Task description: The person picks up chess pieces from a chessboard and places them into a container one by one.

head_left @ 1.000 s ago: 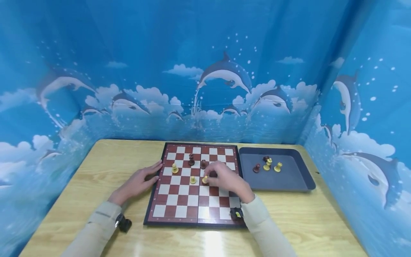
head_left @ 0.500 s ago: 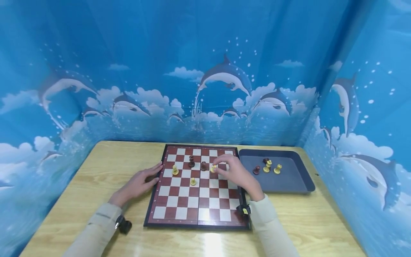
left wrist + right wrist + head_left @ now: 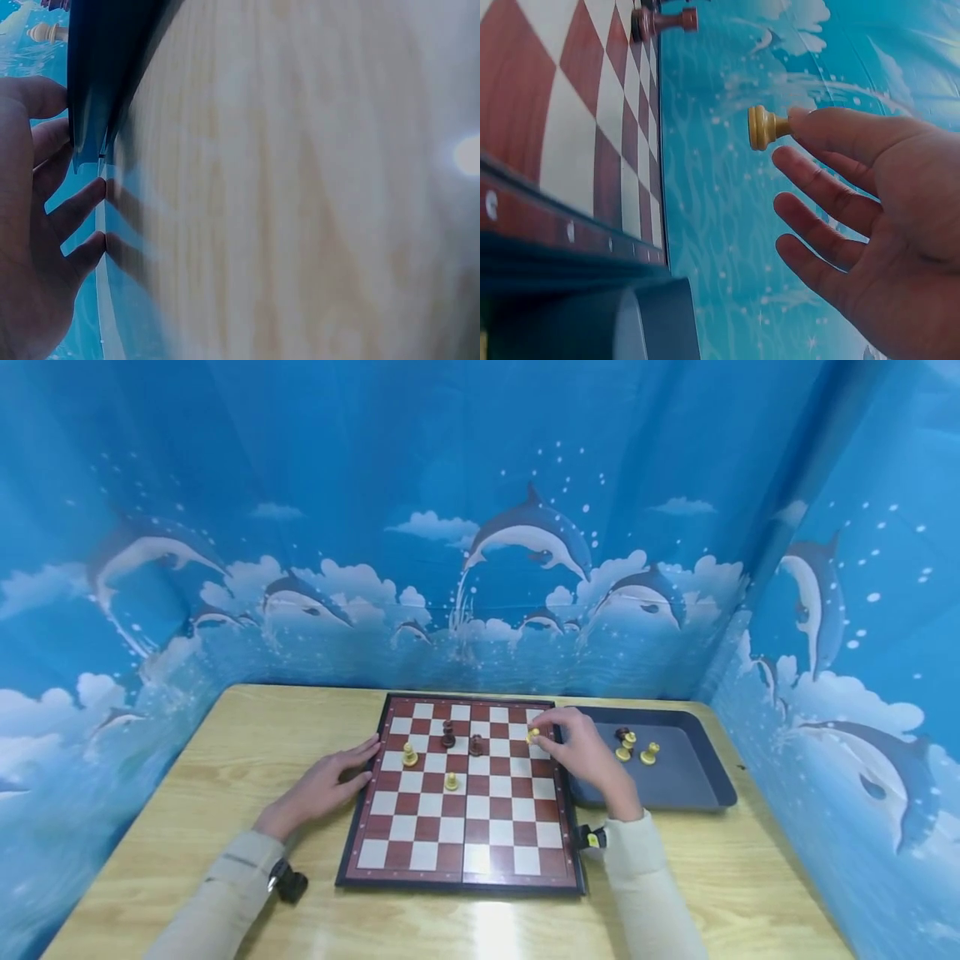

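Observation:
My right hand (image 3: 587,755) pinches a yellow chess piece (image 3: 762,127) by its top, above the chessboard's far right part; its round base shows and the fingers hide its head. In the right wrist view the thumb and index finger hold it while the other fingers are spread. My left hand (image 3: 324,790) rests at the left edge of the red-and-white chessboard (image 3: 489,858), fingertips against its dark rim. On the board stand a yellow pawn (image 3: 451,782), a taller yellow piece (image 3: 409,756), a tall dark piece (image 3: 447,735) and a dark knight (image 3: 476,746).
A grey tray (image 3: 675,789) lies against the board's right side. In it are a yellow piece (image 3: 649,754) standing apart, and another yellow piece (image 3: 624,747) beside a dark one. The wooden table (image 3: 247,727) backs onto a blue dolphin-print curtain (image 3: 337,485).
My right hand has lifted the yellow piece off the board's middle and carried it right and away from me, toward the tray. My left hand stays at the board's edge.

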The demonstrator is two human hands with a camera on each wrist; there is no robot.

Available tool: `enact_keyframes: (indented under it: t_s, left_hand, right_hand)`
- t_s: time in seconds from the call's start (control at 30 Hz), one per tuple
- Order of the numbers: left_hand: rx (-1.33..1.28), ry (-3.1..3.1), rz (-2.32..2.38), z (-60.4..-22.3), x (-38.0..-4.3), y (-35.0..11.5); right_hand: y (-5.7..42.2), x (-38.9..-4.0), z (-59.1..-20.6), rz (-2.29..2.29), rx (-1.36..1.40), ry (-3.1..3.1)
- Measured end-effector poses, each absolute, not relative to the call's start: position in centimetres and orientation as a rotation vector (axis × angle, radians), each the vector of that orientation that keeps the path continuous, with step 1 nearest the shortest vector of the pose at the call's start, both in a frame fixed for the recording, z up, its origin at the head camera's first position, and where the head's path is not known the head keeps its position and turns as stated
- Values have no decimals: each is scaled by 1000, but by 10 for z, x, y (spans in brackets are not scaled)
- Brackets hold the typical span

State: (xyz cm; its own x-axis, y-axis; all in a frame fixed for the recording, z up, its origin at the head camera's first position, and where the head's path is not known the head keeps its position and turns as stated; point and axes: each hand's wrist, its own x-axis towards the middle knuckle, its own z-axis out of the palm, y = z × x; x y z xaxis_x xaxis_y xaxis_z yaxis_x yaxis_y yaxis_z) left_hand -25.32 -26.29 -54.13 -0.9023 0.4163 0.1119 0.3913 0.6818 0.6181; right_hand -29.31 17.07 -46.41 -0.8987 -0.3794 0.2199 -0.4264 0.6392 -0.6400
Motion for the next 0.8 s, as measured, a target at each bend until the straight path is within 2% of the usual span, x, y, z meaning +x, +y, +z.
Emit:
enact_keyframes:
  t_s: [0.8]
  left_hand:
    - [688,2831,1034,-543,-254,-263]
  right_hand:
    - [235,-304,-468,990,373,-2801]
